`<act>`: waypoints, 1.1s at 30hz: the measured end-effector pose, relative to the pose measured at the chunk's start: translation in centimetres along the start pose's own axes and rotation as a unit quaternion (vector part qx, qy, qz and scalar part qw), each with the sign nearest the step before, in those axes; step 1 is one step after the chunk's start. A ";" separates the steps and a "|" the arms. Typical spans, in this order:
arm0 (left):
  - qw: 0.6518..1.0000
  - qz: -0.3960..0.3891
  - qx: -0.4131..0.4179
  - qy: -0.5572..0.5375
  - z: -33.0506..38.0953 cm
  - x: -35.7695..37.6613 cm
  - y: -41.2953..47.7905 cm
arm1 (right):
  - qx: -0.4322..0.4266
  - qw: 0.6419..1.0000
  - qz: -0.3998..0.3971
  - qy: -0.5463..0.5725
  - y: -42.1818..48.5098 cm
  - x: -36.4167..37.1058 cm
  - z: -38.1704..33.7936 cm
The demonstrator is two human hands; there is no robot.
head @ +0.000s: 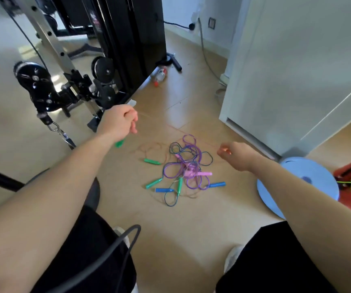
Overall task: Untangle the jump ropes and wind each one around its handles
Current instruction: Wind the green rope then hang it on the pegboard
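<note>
While the tangle of jump ropes (pixel 183 168) lies on the floor (pixel 191 218) ahead of the knees, I can pick out purple loops (pixel 189 140), a dark blue cord (pixel 170 200), pink handles (pixel 204 173), two blue handles (pixel 164 190) and three loose green handles (pixel 152 161) in and around the heap. A thin tan rope (pixel 151 147) curls at the heap's left edge, and a faint stretch of it runs up between the hands. From my end the left hand (pixel 120 121) is raised above the floor, its fingers curled round a fourth green handle (pixel 119 143) whose tip pokes out below the fist. The right hand (pixel 237 156) hovers to the right of the heap, its fingertips pinched on the tan rope, though that spot is blurred. Left of the ropes stands a cable machine (pixel 69 81); behind it a bottle (pixel 159 76) lies on the floor. A white door (pixel 297 70) rises on the right, with a pale blue disc (pixel 297 187) below it
</note>
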State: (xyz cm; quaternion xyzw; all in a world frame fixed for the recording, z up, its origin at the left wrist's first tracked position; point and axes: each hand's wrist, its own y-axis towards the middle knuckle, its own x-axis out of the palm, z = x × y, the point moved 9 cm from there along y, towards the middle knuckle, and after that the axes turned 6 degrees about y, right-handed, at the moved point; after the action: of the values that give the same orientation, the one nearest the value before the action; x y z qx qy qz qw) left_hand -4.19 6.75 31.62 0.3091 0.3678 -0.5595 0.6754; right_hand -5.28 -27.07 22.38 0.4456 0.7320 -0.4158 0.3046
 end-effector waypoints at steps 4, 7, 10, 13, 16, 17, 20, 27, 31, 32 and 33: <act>0.999 -0.021 -0.023 0.023 -1.0 2.0 -0.9 | 0.001 0.998 0.037 0.048 -0.5 -1.4 0.9; 0.988 -0.119 0.004 -0.099 2.5 7.4 -3.0 | -0.053 0.992 0.069 0.090 0.2 -3.2 -3.7; 0.963 -0.181 0.021 -0.197 5.1 11.8 -4.9 | -0.089 0.985 0.074 0.124 0.6 -3.0 -7.7; 0.944 -0.187 0.037 -0.268 6.6 13.7 -6.1 | -0.098 0.965 0.112 0.215 0.5 -2.5 -9.3; 0.921 -0.209 0.011 -0.328 7.1 14.8 -6.5 | -0.096 0.956 0.152 0.231 1.0 -2.6 -9.9; 0.917 -0.222 0.001 -0.333 7.0 15.1 -6.5 | -0.092 0.954 0.162 0.236 1.3 -2.8 -9.8; 0.919 -0.222 -0.004 -0.327 6.3 15.4 -6.5 | -0.068 0.940 0.160 0.294 2.3 -2.8 -9.1; 0.918 -0.301 0.041 -0.253 7.2 16.0 -7.4 | -0.074 0.954 0.179 0.230 3.3 -3.3 -9.3; 0.934 -0.232 0.018 -0.271 6.3 13.6 -4.7 | -0.043 0.968 0.141 0.202 3.6 -2.3 -7.7; 0.935 -0.208 0.010 -0.286 6.2 12.6 -3.9 | -0.040 0.965 0.093 0.243 3.6 -1.5 -7.5; 0.935 -0.187 0.003 -0.302 6.0 11.6 -3.2 | -0.042 0.956 0.028 0.290 3.4 -0.1 -7.7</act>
State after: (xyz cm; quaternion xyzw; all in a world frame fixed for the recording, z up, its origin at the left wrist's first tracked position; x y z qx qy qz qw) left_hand -5.21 -4.97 25.07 0.0532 0.1962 -0.7439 0.6366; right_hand -2.77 -19.47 24.94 0.5542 0.7927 -0.2289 0.1094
